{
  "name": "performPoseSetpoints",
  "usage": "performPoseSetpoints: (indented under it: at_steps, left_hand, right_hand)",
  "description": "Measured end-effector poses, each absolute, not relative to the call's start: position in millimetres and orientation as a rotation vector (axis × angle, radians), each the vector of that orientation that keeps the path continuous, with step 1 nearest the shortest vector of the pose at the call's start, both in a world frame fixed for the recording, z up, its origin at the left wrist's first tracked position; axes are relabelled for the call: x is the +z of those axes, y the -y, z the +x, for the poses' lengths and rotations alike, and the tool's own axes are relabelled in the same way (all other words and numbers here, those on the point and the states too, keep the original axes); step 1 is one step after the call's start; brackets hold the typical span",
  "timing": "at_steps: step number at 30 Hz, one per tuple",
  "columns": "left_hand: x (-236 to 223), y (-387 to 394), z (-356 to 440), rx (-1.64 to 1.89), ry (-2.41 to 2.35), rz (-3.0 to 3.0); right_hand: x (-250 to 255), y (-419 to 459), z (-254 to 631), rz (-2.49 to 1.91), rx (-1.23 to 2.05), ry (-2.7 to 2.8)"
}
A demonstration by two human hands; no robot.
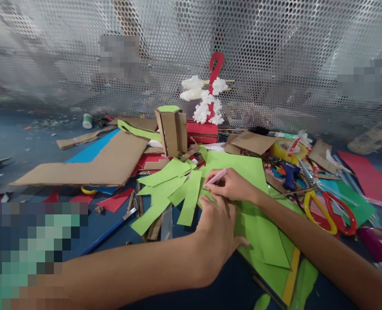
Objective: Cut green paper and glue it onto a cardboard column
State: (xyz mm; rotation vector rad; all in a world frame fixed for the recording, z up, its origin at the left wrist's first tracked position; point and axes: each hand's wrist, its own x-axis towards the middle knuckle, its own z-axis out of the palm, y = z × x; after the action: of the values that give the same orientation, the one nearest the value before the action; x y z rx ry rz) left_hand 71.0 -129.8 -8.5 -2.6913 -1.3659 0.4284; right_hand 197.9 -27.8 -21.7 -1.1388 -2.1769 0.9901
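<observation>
My right hand point(231, 185) is closed on a pink pen point(215, 178), its tip down on a large green paper sheet point(242, 172). My left hand point(215, 234) lies on the same green sheet just in front of the right hand, back of the hand toward me; its fingertips are hidden. Several cut green paper strips point(168, 189) fan out to the left of both hands on the blue table point(23, 142).
A cardboard box with a green top point(171, 129), flat cardboard point(113, 159), a red and white paper figure point(210, 99), yellow and red scissors point(326, 206), a blue glue gun point(288, 172), yellow tape point(286, 148) and paper scraps surround the work. A perforated screen point(275, 51) stands behind.
</observation>
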Motion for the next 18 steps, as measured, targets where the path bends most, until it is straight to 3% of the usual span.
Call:
performPoseSetpoints:
  at_steps: [18]
  left_hand:
    - [-8.3, 128.0, 71.0, 0.363, 1.345, -2.729]
  right_hand:
    - [-10.3, 25.6, 204.2, -1.153, 1.008, 2.236]
